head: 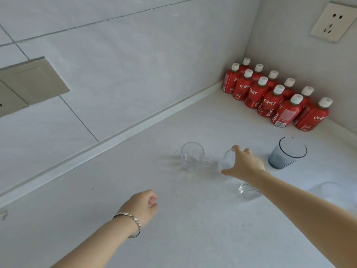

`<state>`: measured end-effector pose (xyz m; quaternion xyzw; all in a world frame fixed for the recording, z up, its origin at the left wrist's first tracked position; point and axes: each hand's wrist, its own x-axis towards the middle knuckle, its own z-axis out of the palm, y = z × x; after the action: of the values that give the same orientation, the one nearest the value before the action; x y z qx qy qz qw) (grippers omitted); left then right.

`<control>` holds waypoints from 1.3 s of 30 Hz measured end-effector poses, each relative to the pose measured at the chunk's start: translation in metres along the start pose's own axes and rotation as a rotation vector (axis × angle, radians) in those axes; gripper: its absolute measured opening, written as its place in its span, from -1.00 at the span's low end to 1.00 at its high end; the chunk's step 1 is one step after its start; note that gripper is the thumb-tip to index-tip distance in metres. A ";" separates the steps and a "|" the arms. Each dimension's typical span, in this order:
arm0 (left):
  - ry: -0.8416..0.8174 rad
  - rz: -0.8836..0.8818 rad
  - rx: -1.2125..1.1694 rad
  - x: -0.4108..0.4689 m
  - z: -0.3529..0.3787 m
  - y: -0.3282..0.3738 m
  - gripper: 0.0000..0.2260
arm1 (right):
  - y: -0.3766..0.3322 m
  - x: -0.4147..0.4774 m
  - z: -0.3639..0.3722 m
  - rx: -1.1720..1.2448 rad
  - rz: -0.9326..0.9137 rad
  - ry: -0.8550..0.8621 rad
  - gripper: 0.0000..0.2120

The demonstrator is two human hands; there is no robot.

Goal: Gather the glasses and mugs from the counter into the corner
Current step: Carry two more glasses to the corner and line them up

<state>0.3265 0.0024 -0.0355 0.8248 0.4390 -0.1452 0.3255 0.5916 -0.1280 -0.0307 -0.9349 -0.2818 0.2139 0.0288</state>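
My right hand (243, 165) grips a clear glass (227, 161) from above and the side, near the middle of the white counter (119, 190). Just left of it stands a clear glass mug (192, 156) with its handle toward my hand. A blue-grey tumbler (286, 153) stands to the right. Another clear glass (248, 191) shows partly under my right forearm, and a faint clear one (328, 192) sits at the right edge. My left hand (143, 206), with a bracelet on the wrist, hovers over the counter with fingers curled and nothing in it.
Several red juice bottles (270, 97) with white caps fill the corner at the back right. A raised ledge (123, 132) runs along the tiled wall. A wall socket (331, 22) sits above the corner and switch plates (31, 82) are on the left wall.
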 end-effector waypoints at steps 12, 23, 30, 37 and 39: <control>0.162 -0.055 0.056 0.101 0.018 0.125 -0.13 | -0.002 -0.032 -0.031 0.174 -0.161 0.159 -0.21; 0.269 -0.079 -0.184 -0.012 -0.001 -0.009 -0.41 | -0.076 -0.086 -0.006 0.068 -0.442 0.005 -0.20; 0.362 -0.304 -0.190 -0.132 -0.047 -0.161 -0.33 | -0.198 -0.163 0.044 -0.020 -0.692 -0.139 -0.21; 0.471 -0.460 -0.220 -0.223 -0.093 -0.330 -0.38 | -0.326 -0.251 0.100 -0.073 -0.830 -0.206 -0.20; 0.480 -0.460 -0.200 -0.235 -0.108 -0.377 -0.36 | -0.360 -0.274 0.119 -0.074 -0.832 -0.199 -0.20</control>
<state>-0.1218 0.0779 0.0147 0.6790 0.6893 0.0269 0.2511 0.1513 0.0185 0.0295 -0.7168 -0.6437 0.2631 0.0518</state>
